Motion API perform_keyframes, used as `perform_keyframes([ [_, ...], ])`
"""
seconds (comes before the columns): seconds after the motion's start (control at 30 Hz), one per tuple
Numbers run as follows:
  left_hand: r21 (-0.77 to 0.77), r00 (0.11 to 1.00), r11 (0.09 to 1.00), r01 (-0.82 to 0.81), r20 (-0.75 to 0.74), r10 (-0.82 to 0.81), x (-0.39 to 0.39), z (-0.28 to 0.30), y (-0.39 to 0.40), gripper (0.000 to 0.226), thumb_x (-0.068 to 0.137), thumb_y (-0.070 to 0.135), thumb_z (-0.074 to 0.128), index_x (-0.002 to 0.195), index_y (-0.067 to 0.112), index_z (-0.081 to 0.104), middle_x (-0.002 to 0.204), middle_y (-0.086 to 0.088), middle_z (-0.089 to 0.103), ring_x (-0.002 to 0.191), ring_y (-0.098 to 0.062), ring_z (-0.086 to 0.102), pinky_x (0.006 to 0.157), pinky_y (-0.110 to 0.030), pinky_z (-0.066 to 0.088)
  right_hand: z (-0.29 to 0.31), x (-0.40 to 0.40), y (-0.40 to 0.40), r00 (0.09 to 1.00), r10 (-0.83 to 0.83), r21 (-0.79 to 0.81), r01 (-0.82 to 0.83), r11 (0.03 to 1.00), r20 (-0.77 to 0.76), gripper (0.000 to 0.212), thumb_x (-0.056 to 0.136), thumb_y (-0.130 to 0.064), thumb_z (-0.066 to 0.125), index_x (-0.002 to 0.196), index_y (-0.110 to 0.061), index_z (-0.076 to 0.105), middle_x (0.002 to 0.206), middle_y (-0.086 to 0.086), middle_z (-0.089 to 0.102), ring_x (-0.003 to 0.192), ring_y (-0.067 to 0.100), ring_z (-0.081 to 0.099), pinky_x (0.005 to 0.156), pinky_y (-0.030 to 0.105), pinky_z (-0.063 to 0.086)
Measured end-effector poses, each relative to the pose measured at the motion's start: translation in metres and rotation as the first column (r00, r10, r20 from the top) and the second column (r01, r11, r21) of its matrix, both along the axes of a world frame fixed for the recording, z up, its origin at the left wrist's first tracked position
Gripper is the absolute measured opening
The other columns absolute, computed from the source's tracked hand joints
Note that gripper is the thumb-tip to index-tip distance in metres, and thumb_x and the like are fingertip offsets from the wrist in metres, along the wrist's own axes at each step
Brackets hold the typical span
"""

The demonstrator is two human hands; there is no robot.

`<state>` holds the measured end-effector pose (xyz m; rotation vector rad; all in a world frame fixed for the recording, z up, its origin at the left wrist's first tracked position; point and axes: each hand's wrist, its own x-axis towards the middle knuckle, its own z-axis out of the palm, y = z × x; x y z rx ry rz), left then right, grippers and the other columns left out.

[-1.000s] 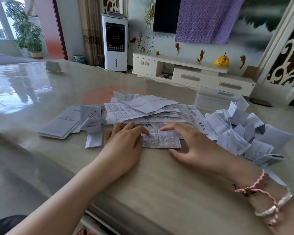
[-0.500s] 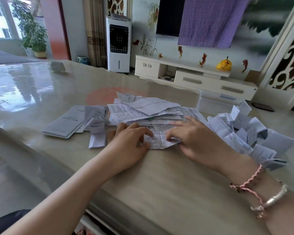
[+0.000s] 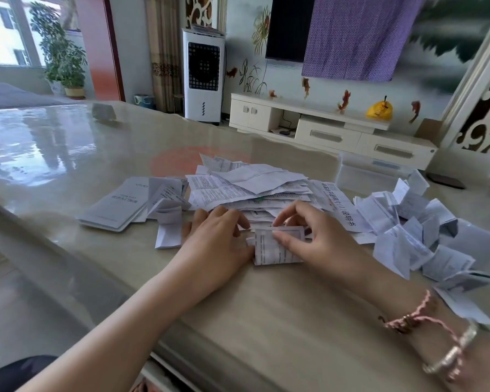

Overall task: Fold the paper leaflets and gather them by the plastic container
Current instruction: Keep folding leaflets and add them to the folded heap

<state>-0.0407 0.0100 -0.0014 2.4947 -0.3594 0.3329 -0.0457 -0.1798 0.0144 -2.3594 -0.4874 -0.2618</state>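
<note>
A small printed leaflet (image 3: pixel 269 250) lies partly folded on the table in front of me. My right hand (image 3: pixel 314 239) pinches its upper flap between thumb and fingers and bends it over. My left hand (image 3: pixel 215 241) rests on the leaflet's left edge with curled fingers, holding it down. Behind the hands sits a stack of unfolded leaflets (image 3: pixel 252 188). A heap of folded leaflets (image 3: pixel 408 239) lies to the right, near a clear plastic container (image 3: pixel 371 176) at the table's far edge.
Grey booklets (image 3: pixel 116 205) and a few folded slips (image 3: pixel 169 233) lie left of the stack. A small pale object (image 3: pixel 104 111) stands far back on the glossy table (image 3: pixel 266 321). Beyond the table are a white cabinet and a fan unit.
The flat leaflet has been folded narrower. My right hand lifted from lying flat and now pinches the flap over; my left hand stayed at the left edge.
</note>
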Motion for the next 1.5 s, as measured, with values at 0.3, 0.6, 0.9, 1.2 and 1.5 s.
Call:
perform_keyframes([
  [0.3, -0.109, 0.991, 0.992, 0.061, -0.112, -0.073, 0.009, 0.002, 0.013, 0.015, 0.083, 0.034, 0.064, 0.096, 0.03, 0.057, 0.095, 0.016, 0.056, 0.09, -0.01, 0.046, 0.084, -0.028, 0.041, -0.011, 0.006, 0.016, 0.981, 0.042, -0.32, 0.021, 0.947, 0.19, 0.009, 0.092, -0.026, 0.058, 0.1, -0.024, 0.054, 0.097, -0.009, 0.053, 0.097, 0.011, 0.049, 0.086, 0.031, 0.038],
  [0.6, -0.049, 0.989, 0.997, 0.057, -0.131, -0.063, 0.003, 0.002, 0.007, 0.03, 0.076, 0.048, 0.068, 0.097, 0.031, 0.055, 0.105, 0.011, 0.05, 0.095, -0.009, 0.039, 0.085, -0.027, 0.036, -0.007, 0.006, 0.019, 0.987, 0.078, -0.339, -0.027, 0.941, 0.139, 0.011, 0.096, -0.021, 0.051, 0.106, -0.022, 0.046, 0.099, -0.009, 0.052, 0.093, 0.009, 0.052, 0.069, 0.023, 0.026],
  [0.9, -0.027, 0.988, 0.998, 0.055, -0.14, -0.058, 0.003, 0.003, 0.005, 0.023, 0.078, 0.048, 0.064, 0.091, 0.035, 0.049, 0.106, 0.011, 0.048, 0.106, -0.015, 0.04, 0.102, -0.04, 0.036, -0.007, 0.012, 0.02, 0.986, 0.111, -0.369, -0.058, 0.928, 0.126, 0.015, 0.095, -0.017, 0.049, 0.108, -0.021, 0.042, 0.096, -0.01, 0.05, 0.088, 0.014, 0.053, 0.068, 0.027, 0.027],
  [1.2, 0.109, 0.998, 0.992, 0.056, 0.027, -0.06, -0.003, 0.0, -0.001, 0.016, 0.089, 0.045, 0.055, 0.103, 0.042, 0.049, 0.105, 0.019, 0.037, 0.108, -0.012, 0.029, 0.094, -0.032, 0.025, -0.01, 0.014, 0.02, 0.986, 0.086, -0.307, -0.038, 0.951, 0.144, 0.015, 0.095, -0.021, 0.052, 0.106, -0.019, 0.042, 0.093, -0.009, 0.049, 0.085, 0.014, 0.051, 0.07, 0.029, 0.03],
  [1.5, 0.271, 0.997, 0.962, 0.035, 0.056, -0.052, -0.006, -0.001, -0.002, 0.017, 0.095, 0.048, 0.041, 0.109, 0.039, 0.041, 0.107, 0.015, 0.027, 0.107, -0.015, 0.027, 0.086, -0.031, 0.019, -0.017, -0.011, 0.028, 0.949, -0.168, -0.3, 0.247, 0.921, 0.266, 0.046, 0.08, -0.053, 0.058, 0.097, -0.028, 0.023, 0.102, -0.009, 0.018, 0.105, 0.015, 0.027, 0.08, 0.028, 0.02],
])
